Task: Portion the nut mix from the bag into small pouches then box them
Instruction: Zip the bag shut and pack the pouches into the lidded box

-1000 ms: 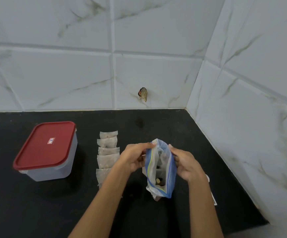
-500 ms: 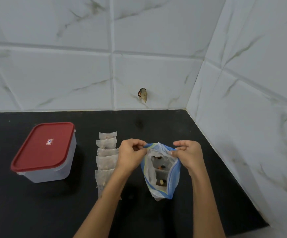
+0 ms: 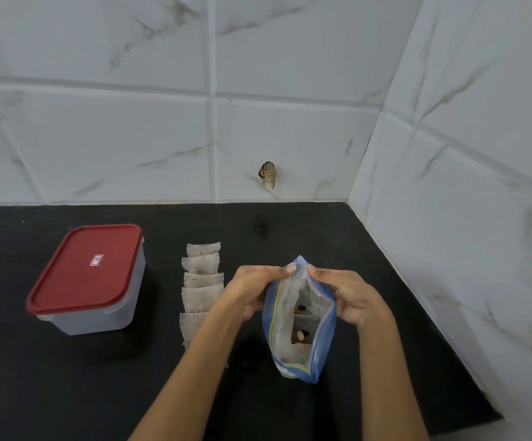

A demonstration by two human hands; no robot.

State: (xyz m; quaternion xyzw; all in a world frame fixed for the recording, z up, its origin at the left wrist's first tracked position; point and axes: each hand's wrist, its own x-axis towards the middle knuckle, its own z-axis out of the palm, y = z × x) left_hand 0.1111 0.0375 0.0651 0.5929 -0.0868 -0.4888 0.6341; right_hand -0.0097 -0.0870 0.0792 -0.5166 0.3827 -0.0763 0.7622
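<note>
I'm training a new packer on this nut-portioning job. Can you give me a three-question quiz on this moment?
1. True or false: the red lid is on the storage box.
2. What do the left hand and right hand hold?
A. a small pouch
B. the zip bag
C. the box lid
3. Fill in: the row of small pouches lies between the box and the ____.

Key: 1 true; 2 B; 3 zip bag.
</note>
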